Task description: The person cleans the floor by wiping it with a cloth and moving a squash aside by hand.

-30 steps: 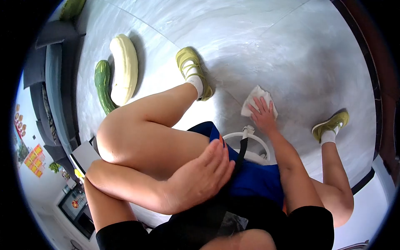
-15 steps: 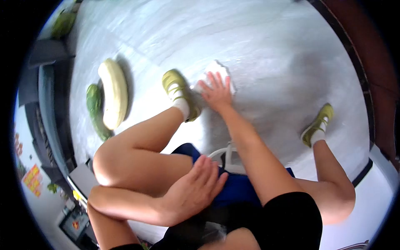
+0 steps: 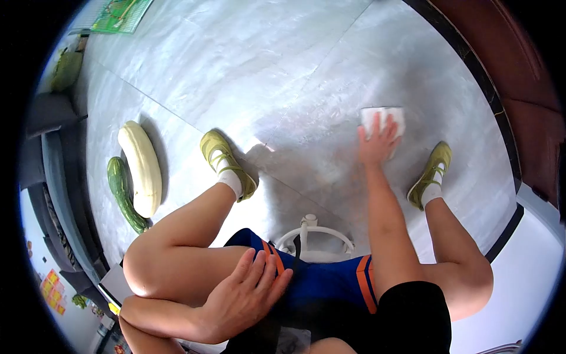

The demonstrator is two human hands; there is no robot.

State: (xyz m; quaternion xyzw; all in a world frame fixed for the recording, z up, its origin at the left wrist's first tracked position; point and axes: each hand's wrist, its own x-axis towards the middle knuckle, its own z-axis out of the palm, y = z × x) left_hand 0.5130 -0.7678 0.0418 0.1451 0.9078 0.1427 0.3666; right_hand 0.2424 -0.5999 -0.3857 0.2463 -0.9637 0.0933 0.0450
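Note:
My right hand (image 3: pixel 379 141) lies flat, fingers spread, on a white wiping cloth (image 3: pixel 398 120) pressed against the grey floor (image 3: pixel 283 76). The hand is slightly blurred by motion, and it covers the cloth's near part. Whether the cloth is fabric or paper I cannot tell. My left hand (image 3: pixel 244 292) hangs over my lap by the blue shorts (image 3: pixel 330 274), its fingers stretched out and holding nothing. The right hand and cloth are between my two green shoes, nearer the right-hand shoe (image 3: pixel 433 171) than the left-hand shoe (image 3: pixel 224 159).
On the floor at left lie a long pale gourd (image 3: pixel 141 168) and a green squash (image 3: pixel 122 192). A white stool base (image 3: pixel 309 227) shows beneath me. Dark brown furniture (image 3: pixel 527 118) borders the right side, a grey sofa (image 3: pixel 56 159) the left. A green wire rack (image 3: pixel 122 15) stands at upper left.
My right hand has slid the white cloth to the right, from beside the left-hand shoe towards the right-hand one. My left hand stays over my lap. The camera view has shifted slightly.

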